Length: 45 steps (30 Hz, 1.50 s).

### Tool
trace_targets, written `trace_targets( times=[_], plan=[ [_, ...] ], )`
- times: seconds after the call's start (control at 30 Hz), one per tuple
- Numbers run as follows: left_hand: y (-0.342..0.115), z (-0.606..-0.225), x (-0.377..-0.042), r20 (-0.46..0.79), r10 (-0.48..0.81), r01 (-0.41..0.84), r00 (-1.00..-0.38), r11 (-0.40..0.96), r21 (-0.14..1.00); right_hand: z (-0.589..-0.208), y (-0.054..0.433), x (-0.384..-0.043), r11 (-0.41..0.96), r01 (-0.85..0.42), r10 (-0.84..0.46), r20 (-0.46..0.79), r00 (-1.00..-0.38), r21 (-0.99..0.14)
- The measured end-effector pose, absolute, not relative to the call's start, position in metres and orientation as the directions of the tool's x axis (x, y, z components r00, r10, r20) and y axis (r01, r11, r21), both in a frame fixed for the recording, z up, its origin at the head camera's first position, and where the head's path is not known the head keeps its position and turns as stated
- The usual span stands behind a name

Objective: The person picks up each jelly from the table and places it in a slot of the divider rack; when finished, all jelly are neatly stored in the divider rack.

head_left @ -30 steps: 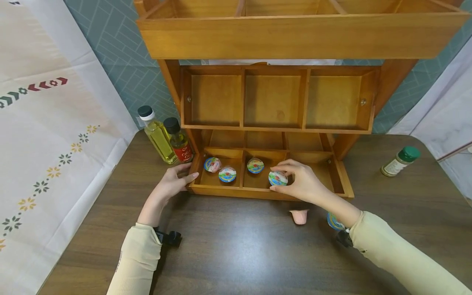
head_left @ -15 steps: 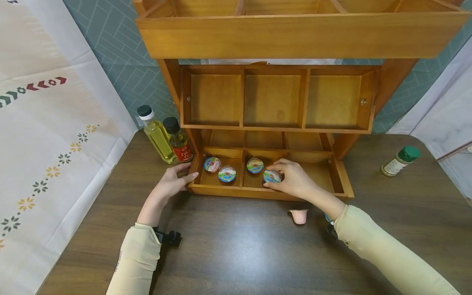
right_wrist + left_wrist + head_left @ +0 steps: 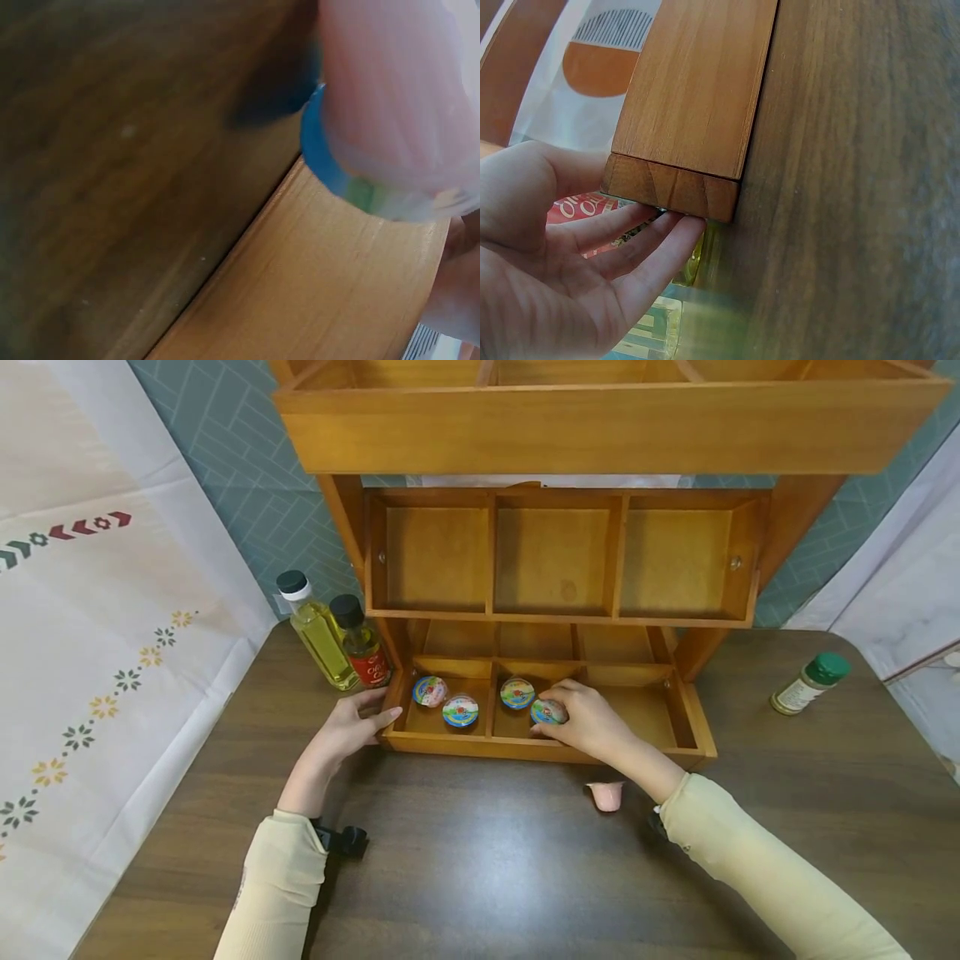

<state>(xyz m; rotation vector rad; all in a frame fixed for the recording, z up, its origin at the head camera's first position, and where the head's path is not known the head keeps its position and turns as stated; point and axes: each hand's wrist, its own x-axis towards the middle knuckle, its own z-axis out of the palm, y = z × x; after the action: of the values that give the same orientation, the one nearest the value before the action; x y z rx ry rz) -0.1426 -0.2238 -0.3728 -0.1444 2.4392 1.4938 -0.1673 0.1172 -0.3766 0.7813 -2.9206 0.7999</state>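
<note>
Wooden tray (image 3: 450,746) clasped in left hand (image 3: 352,728) by its left end, pinches blue-rimmed cup (image 3: 546,712) with right hand (image 3: 588,718) over middle compartment (image 3: 510,725).

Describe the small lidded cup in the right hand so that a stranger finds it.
Find the tiered brown wooden rack, then its lowest tray. At the middle compartment is a small pink cup with a blue-edged printed lid. The right hand grips it, not the yellow-lidded round cup beside it.

yellow bottle (image 3: 320,635); red-labelled bottle (image 3: 365,650) beside it; green-capped jar (image 3: 810,683), right; patterned cloth (image 3: 97,610)
</note>
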Motion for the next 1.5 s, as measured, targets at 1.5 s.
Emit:
trace_targets(
  times=[1.5],
  plan=[
    [-0.223, -0.374, -0.142, -0.286, 0.061, -0.225, -0.956, 0.471, 0.853, -0.356, 0.191, -0.076, 0.605, -0.575, -0.595, 0.168, -0.786, -0.551]
  ],
)
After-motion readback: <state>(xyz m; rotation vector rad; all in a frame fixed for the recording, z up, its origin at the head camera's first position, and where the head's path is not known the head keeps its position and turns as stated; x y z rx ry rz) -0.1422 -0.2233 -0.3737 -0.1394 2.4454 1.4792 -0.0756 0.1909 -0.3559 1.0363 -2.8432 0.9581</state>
